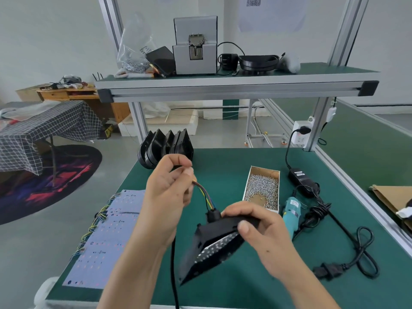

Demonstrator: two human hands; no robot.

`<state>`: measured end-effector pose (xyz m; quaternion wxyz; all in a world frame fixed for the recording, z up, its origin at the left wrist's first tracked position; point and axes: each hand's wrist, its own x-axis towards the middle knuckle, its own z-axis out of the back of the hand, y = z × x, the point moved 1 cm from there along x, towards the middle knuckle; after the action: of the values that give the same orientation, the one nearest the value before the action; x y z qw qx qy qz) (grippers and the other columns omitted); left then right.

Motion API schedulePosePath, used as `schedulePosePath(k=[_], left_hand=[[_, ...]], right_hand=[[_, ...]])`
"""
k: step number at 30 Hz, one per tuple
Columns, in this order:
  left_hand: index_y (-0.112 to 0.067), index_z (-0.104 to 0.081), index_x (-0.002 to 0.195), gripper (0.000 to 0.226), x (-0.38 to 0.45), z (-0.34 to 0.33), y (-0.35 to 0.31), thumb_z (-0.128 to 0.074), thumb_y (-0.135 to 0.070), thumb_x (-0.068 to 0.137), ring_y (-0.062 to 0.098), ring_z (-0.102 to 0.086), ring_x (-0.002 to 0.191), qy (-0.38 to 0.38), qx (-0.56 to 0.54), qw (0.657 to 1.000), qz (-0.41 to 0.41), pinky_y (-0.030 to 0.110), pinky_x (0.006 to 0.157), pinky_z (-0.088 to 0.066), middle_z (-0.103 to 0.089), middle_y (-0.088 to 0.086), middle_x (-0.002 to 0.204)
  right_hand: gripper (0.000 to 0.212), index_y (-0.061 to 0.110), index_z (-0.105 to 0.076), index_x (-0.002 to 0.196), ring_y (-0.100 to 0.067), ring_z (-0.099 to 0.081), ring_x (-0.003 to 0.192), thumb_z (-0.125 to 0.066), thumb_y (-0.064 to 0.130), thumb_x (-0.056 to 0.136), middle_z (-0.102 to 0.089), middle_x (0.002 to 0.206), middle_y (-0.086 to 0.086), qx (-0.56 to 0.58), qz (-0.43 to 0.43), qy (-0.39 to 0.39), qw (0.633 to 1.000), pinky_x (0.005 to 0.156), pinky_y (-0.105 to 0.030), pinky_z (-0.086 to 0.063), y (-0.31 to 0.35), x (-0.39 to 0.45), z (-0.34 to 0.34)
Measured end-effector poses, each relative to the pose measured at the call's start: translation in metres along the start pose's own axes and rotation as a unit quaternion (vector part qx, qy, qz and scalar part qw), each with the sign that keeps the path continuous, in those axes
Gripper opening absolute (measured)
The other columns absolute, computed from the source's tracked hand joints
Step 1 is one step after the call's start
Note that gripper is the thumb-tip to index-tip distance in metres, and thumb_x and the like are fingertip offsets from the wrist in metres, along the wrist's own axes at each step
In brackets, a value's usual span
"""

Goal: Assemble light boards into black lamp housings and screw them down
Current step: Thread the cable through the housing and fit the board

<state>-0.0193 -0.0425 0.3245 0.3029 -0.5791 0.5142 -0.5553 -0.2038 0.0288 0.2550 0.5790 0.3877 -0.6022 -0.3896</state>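
1. The left hand, centre of the frame, pinches the free ends of the coloured wires between thumb and fingertips; the wire tips are hidden inside the pinch.
2. The right hand grips the upper edge of the black lamp housing, held tilted above the green bench at lower centre.
3. Only a sliver of the light board shows inside the housing, and it is blurred.
4. Spare light boards lie at lower left, partly covered by the left forearm.
5. Stacked empty housings stand behind the left hand, their lower parts hidden.
6. The screw box and teal screwdriver sit right of centre; the right hand hides the screwdriver's tip.
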Motion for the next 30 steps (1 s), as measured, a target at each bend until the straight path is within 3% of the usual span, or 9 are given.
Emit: schedulePosePath(k=[6, 9, 12, 15, 18, 20, 23, 27, 30], left_hand=[[-0.028, -0.062, 0.095, 0.031, 0.008, 0.025, 0.052, -0.048, -0.002, 0.105, 0.011, -0.042, 0.055, -0.017, 0.251, 0.968, 0.026, 0.028, 0.056, -0.037, -0.06, -0.009, 0.067], [-0.032, -0.067, 0.105, 0.027, 0.001, 0.033, 0.06, -0.052, -0.008, 0.105, 0.002, -0.064, 0.095, 0.019, 0.365, 0.931, 0.0, 0.034, 0.087, -0.052, -0.071, -0.017, 0.1], [-0.03, -0.068, 0.119, 0.025, -0.009, 0.025, 0.049, -0.047, -0.025, 0.108, 0.011, -0.057, 0.129, 0.003, 0.309, 0.949, -0.061, 0.033, 0.107, -0.044, -0.066, -0.015, 0.128], [-0.028, -0.07, 0.115, 0.047, -0.026, 0.015, 0.034, -0.03, -0.051, 0.109, 0.021, -0.062, 0.119, -0.052, 0.203, 0.975, -0.074, 0.029, 0.099, -0.047, -0.071, -0.003, 0.119], [-0.029, -0.067, 0.122, 0.056, -0.046, 0.01, 0.029, -0.036, -0.071, 0.101, 0.025, -0.067, 0.11, 0.024, 0.127, 0.991, -0.022, 0.038, 0.091, -0.053, -0.073, 0.002, 0.116], [-0.034, -0.065, 0.123, 0.043, -0.055, 0.005, 0.033, -0.054, -0.066, 0.097, 0.023, -0.069, 0.115, 0.091, 0.105, 0.989, 0.051, 0.047, 0.095, -0.054, -0.073, 0.0, 0.121], [-0.036, -0.067, 0.113, 0.021, -0.061, 0.0, 0.041, -0.065, -0.043, 0.094, 0.026, -0.072, 0.111, 0.063, 0.095, 0.989, 0.089, 0.06, 0.098, -0.054, -0.076, 0.001, 0.116], [-0.034, -0.067, 0.117, 0.022, -0.063, 0.0, 0.046, -0.063, -0.034, 0.095, 0.025, -0.069, 0.118, 0.031, 0.061, 0.994, 0.088, 0.057, 0.104, -0.05, -0.074, 0.001, 0.123], [-0.032, -0.066, 0.12, 0.024, -0.064, -0.001, 0.046, -0.063, -0.034, 0.096, 0.025, -0.068, 0.12, 0.03, 0.052, 0.995, 0.082, 0.057, 0.105, -0.049, -0.073, 0.002, 0.125]], right_hand=[[0.039, 0.022, -0.067, 0.071, -0.01, -0.051, 0.069, -0.082, 0.056, 0.082, -0.06, 0.072, 0.003, 0.066, -0.087, -0.178, 0.978, 0.065, -0.021, -0.044, 0.012, 0.024, -0.019], [0.035, 0.026, -0.067, 0.068, -0.013, -0.05, 0.069, -0.073, 0.06, 0.075, -0.059, 0.072, 0.003, 0.078, -0.162, -0.161, 0.97, 0.064, -0.029, -0.041, 0.02, 0.033, -0.02], [0.039, 0.025, -0.072, 0.071, -0.015, -0.055, 0.072, -0.073, 0.064, 0.071, -0.066, 0.078, -0.002, 0.069, -0.196, -0.133, 0.969, 0.066, -0.029, -0.044, 0.024, 0.037, -0.021], [0.038, 0.024, -0.072, 0.069, -0.011, -0.058, 0.061, -0.076, 0.062, 0.072, -0.069, 0.073, 0.001, 0.08, -0.216, -0.136, 0.964, 0.056, -0.018, -0.047, 0.029, 0.04, -0.02], [0.036, 0.021, -0.07, 0.066, -0.008, -0.045, 0.048, -0.076, 0.053, 0.083, -0.058, 0.06, 0.007, 0.038, -0.216, -0.162, 0.962, 0.044, -0.013, -0.036, 0.029, 0.043, -0.018], [0.036, 0.018, -0.07, 0.072, -0.008, -0.046, 0.05, -0.075, 0.05, 0.088, -0.056, 0.061, 0.007, 0.008, -0.21, -0.167, 0.963, 0.045, -0.013, -0.036, 0.027, 0.043, -0.016], [0.04, 0.024, -0.07, 0.087, -0.005, -0.049, 0.059, -0.068, 0.064, 0.086, -0.057, 0.066, 0.01, -0.073, -0.178, -0.136, 0.972, 0.053, -0.011, -0.038, 0.029, 0.039, -0.014], [0.057, 0.046, -0.057, 0.126, 0.016, -0.052, 0.101, -0.074, 0.073, 0.079, -0.06, 0.109, 0.028, -0.172, -0.123, -0.089, 0.973, 0.08, -0.004, -0.038, 0.028, 0.028, -0.01], [0.063, 0.053, -0.048, 0.132, 0.03, -0.036, 0.12, -0.075, 0.069, 0.078, -0.046, 0.126, 0.05, -0.217, -0.098, -0.06, 0.969, 0.086, 0.007, -0.03, 0.03, 0.02, -0.011]])
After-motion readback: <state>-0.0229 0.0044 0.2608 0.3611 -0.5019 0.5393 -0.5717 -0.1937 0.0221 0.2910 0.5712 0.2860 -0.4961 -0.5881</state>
